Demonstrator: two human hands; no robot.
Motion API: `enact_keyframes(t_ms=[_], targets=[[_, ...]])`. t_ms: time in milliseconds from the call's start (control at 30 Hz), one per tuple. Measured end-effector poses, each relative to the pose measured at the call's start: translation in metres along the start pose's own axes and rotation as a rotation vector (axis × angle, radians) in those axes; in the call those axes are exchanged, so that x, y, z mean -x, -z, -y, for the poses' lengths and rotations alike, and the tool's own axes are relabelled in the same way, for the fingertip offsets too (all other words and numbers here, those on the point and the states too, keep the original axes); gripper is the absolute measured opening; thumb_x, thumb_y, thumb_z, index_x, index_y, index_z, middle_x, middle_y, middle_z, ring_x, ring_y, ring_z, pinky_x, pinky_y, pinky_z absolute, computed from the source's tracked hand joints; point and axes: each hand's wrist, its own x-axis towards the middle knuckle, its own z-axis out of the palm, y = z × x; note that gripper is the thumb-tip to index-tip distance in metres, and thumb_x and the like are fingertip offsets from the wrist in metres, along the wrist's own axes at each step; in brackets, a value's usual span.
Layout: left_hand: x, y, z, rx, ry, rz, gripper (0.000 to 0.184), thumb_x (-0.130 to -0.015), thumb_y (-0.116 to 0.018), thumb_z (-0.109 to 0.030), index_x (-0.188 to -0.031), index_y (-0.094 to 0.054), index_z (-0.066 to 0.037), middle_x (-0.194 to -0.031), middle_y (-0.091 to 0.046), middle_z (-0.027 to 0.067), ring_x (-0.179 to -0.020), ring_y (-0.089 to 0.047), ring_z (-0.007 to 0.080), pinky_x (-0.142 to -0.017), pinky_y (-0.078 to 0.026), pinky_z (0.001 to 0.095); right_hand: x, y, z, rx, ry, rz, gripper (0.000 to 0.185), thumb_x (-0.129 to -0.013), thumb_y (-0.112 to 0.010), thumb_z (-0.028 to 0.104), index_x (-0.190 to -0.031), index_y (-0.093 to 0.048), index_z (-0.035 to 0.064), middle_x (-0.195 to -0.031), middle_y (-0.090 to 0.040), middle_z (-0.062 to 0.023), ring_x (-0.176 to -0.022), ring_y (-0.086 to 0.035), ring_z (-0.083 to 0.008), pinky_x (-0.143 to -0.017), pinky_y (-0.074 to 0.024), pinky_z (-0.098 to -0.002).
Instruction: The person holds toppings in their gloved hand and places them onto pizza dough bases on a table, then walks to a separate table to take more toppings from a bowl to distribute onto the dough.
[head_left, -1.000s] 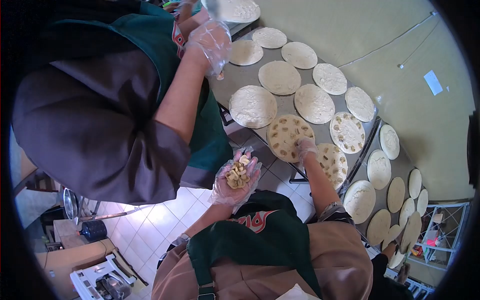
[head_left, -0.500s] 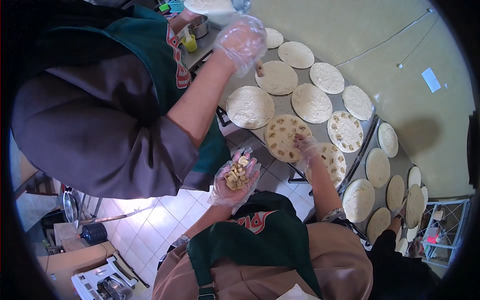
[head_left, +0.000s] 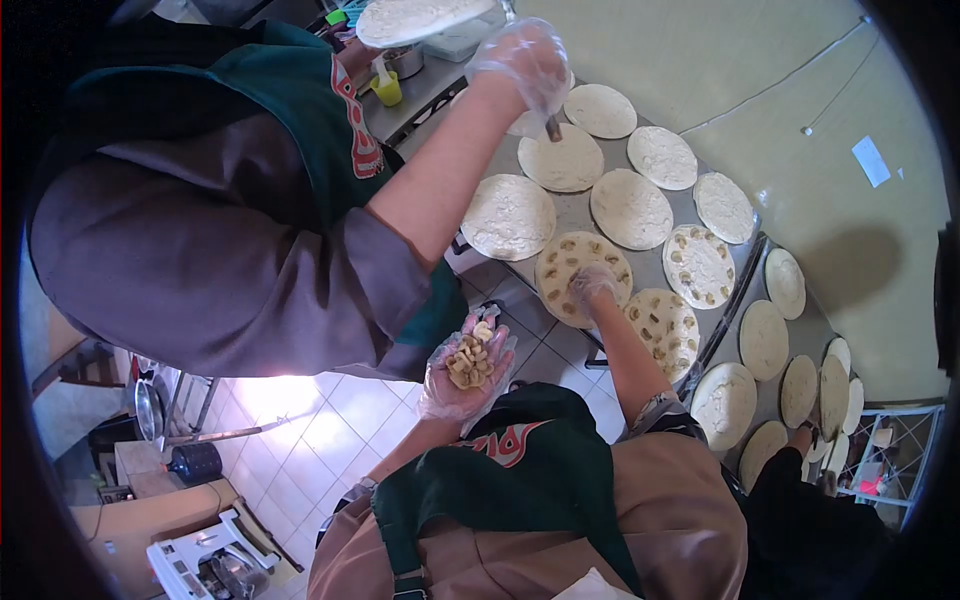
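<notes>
My left hand (head_left: 462, 378), in a clear plastic glove, is cupped palm up around a heap of sliced mushrooms (head_left: 468, 362). My right hand (head_left: 595, 285), also gloved, reaches down over a round dough base (head_left: 558, 262) at the near edge of the table. Its fingertips are at the dough surface, bunched together, and whatever they pinch is too small to make out. Mushroom slices lie around that base. Two neighbouring bases, one below right (head_left: 664, 335) and one to the right (head_left: 698, 266), also bear slices.
Plain white-topped bases (head_left: 508, 217) cover the metal table (head_left: 572, 210). A second table with more bases (head_left: 765, 340) adjoins at the right. A co-worker's gloved hand (head_left: 525, 60) holds a tool at upper centre. Another person in black (head_left: 815, 525) stands lower right. A yellow cup (head_left: 386, 90) is at upper left.
My right hand has lifted off and come back down on the same base, further inside it. My left hand stays nearly still. The co-worker's arm has swung right, and the person in black has come further into view.
</notes>
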Motion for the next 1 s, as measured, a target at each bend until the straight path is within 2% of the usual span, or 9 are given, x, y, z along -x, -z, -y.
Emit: enact_keyframes(t_ms=[267, 367, 433, 500, 600, 667, 833, 933, 1000], targets=[[-0.001, -0.010, 0.006, -0.004, 0.077, 0.009, 0.044, -0.080, -0.044, -0.022, -0.123, -0.037, -0.017, -0.124, -0.040, 0.0031, -0.117, -0.035, 0.0217, -0.097, -0.026, 0.0422, 0.000, 0.037, 0.009, -0.010, -0.152, 0.102, 0.028, -0.072, -0.054, 0.025, -0.094, -0.060, 0.0102, -0.089, -0.060, -0.0118, -0.082, -0.057, -0.0245, -0.069, -0.0451, -0.0331], [-0.005, -0.013, 0.012, 0.028, 0.156, 0.043, 0.043, -0.079, -0.044, -0.021, -0.121, -0.039, -0.016, -0.124, -0.041, 0.0038, -0.116, -0.036, 0.0218, -0.096, -0.027, 0.0425, 0.029, 0.049, 0.016, -0.232, -0.197, -0.038, 0.026, -0.071, -0.055, 0.024, -0.094, -0.061, 0.0110, -0.086, -0.060, -0.0113, -0.076, -0.058, -0.0202, -0.064, -0.0450, -0.0297], [-0.008, -0.013, 0.015, 0.021, 0.216, 0.046, 0.042, -0.079, -0.044, -0.021, -0.120, -0.040, -0.015, -0.123, -0.041, 0.0043, -0.116, -0.037, 0.0218, -0.096, -0.028, 0.0426, 0.060, 0.098, 0.051, -0.449, -0.315, 0.084, 0.023, -0.076, -0.053, 0.023, -0.094, -0.061, 0.0094, -0.085, -0.061, -0.0090, -0.071, -0.057, -0.0153, -0.060, -0.0436, -0.0267], [-0.014, -0.010, 0.020, 0.011, 0.393, 0.012, 0.051, -0.075, -0.047, -0.018, -0.124, -0.034, -0.013, -0.123, -0.041, 0.0074, -0.117, -0.036, 0.0244, -0.095, -0.030, 0.0442, 0.085, 0.064, 0.044, -1.272, -0.242, 0.159, 0.027, -0.081, -0.051, 0.027, -0.097, -0.059, 0.0059, -0.085, -0.061, -0.0069, -0.070, -0.055, -0.0124, -0.058, -0.0418, -0.0240], [-0.017, -0.016, 0.033, -0.023, 0.574, -0.010, 0.043, -0.078, -0.045, -0.018, -0.119, -0.040, -0.008, -0.119, -0.044, 0.0108, -0.113, -0.040, 0.0254, -0.095, -0.031, 0.0427, 0.131, 0.118, 0.084, -1.725, -0.291, 0.277, 0.035, -0.082, -0.051, 0.031, -0.099, -0.055, 0.0005, -0.089, -0.059, -0.0076, -0.076, -0.056, -0.0145, -0.062, -0.0449, -0.0262], [-0.019, -0.017, 0.044, -0.121, 0.729, -0.059, 0.038, -0.079, -0.044, -0.019, -0.114, -0.045, -0.005, -0.115, -0.047, 0.0141, -0.108, -0.045, 0.0269, -0.092, -0.036, 0.0404, 0.150, 0.126, 0.093, -2.230, -0.317, 0.721, 0.037, -0.080, -0.054, 0.029, -0.102, -0.053, -0.0010, -0.096, -0.058, -0.0098, -0.087, -0.056, -0.0167, -0.074, -0.0465, -0.0305], [-0.015, -0.012, 0.053, -0.119, 0.929, -0.013, 0.036, -0.081, -0.042, -0.019, -0.112, -0.045, -0.001, -0.113, -0.048, 0.0166, -0.104, -0.049, 0.0286, -0.087, -0.040, 0.0404, 0.182, 0.111, 0.088, -2.149, -0.357, 0.571, 0.026, -0.078, -0.054, 0.016, -0.097, -0.054, -0.0020, -0.095, -0.057, -0.0113, -0.086, -0.057, -0.0195, -0.074, -0.0479, -0.0298], [-0.011, -0.012, 0.053, -0.145, 0.955, -0.012, 0.037, -0.081, -0.042, -0.019, -0.112, -0.045, 0.000, -0.113, -0.048, 0.0177, -0.104, -0.048, 0.0302, -0.088, -0.040, 0.0409, 0.197, 0.109, 0.077, -2.102, -0.124, 0.466, 0.024, -0.077, -0.052, 0.011, -0.097, -0.054, -0.0031, -0.096, -0.057, -0.0129, -0.085, -0.057, -0.0201, -0.075, -0.0476, -0.0286], [-0.010, -0.010, 0.053, -0.194, 1.004, 0.047, 0.039, -0.081, -0.042, -0.020, -0.114, -0.043, 0.000, -0.115, -0.046, 0.0183, -0.107, -0.046, 0.0301, -0.088, -0.040, 0.0404, 0.192, 0.096, 0.069, -1.588, 0.176, 0.495, 0.025, -0.076, -0.049, 0.006, -0.099, -0.053, -0.0033, -0.096, -0.057, -0.0116, -0.088, -0.056, -0.0189, -0.078, -0.0457, -0.0279]])
